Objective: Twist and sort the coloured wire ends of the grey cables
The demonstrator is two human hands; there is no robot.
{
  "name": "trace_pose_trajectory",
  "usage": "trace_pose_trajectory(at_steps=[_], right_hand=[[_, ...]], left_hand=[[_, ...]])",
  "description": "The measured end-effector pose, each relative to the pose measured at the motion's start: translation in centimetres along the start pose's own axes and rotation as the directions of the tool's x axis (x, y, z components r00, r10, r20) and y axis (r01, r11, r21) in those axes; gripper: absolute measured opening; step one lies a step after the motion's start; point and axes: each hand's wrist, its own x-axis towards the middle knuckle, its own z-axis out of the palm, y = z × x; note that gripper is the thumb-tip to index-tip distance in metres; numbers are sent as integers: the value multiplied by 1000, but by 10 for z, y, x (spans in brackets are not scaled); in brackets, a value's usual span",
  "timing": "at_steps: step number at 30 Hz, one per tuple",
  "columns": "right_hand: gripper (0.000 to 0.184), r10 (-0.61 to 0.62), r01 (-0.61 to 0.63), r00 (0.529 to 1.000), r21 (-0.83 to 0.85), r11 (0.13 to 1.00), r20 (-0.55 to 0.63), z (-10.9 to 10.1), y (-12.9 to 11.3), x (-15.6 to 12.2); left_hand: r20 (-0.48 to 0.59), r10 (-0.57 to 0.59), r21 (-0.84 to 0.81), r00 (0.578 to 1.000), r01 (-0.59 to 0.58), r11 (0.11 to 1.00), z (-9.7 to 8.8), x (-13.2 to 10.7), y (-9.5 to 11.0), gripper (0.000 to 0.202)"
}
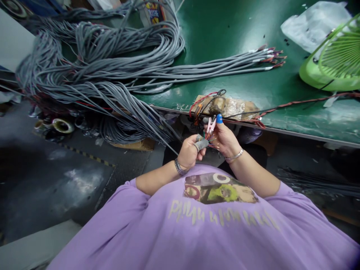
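Observation:
My left hand (189, 152) is closed round the end of a grey cable (168, 140), its taped fingertips pinching the thin coloured wires that stick out. My right hand (223, 138) is closed on a small pink clip (210, 125), with a blue cap on its raised fingertip. Both hands meet just below the table's front edge, in front of my purple shirt. The cable runs up and left into a big bundle.
A large heap of grey cables (98, 63) covers the left of the green table (225, 33) and spills over its edge. Cable ends with red tips (270, 56) lie mid-table. A green fan (334, 60), a plastic bag (312, 22) and a taped fixture with red and black leads (222, 105) are nearby.

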Motion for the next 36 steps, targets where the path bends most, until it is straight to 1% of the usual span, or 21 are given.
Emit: trace_pose_trajectory(at_steps=[5, 8, 10, 12, 16, 18, 21, 24, 29, 33, 36], right_hand=[[57, 68, -68, 998, 35, 997, 11, -2, 0, -4], [57, 99, -102, 992, 30, 994, 79, -6, -2, -5], [56, 110, -114, 986, 26, 993, 126, -8, -4, -6], [50, 112, -117, 984, 29, 993, 141, -10, -6, -8], [32, 98, -100, 984, 3, 995, 150, -11, -9, -9], [30, 73, -72, 986, -14, 997, 148, -10, -8, -9], [37, 48, -48, 991, -5, 999, 123, -10, -5, -8], [42, 61, -63, 994, 27, 998, 91, -9, -2, -5], [39, 71, -75, 997, 87, 993, 43, -7, 0, -2], [37, 41, -46, 998, 94, 995, 54, -7, 1, -1], [41, 38, -44, 996, 72, 996, 81, -10, 3, -1]], left_hand=[[18, 19, -23, 1000, -19, 1000, -1, -3, 0, 31], [25, 30, -36, 999, -30, 999, -4, -7, -2, 34], [11, 56, -46, 998, -56, 997, -6, -8, -3, 35], [-15, 87, -61, 996, -87, 994, -7, -8, -4, 35], [-39, 114, -76, 993, -117, 990, -5, -6, -4, 34], [-52, 119, -71, 991, -123, 990, -3, -4, -3, 35], [-69, 123, -68, 990, -127, 990, -1, -2, -2, 35], [-68, 112, -73, 991, -117, 990, 0, 0, -2, 34], [-91, 80, -62, 993, -86, 994, -1, 2, -6, 33], [-82, 68, -61, 994, -73, 995, -1, 2, -7, 33], [-84, 70, -58, 994, -75, 995, 0, 1, -6, 33]])
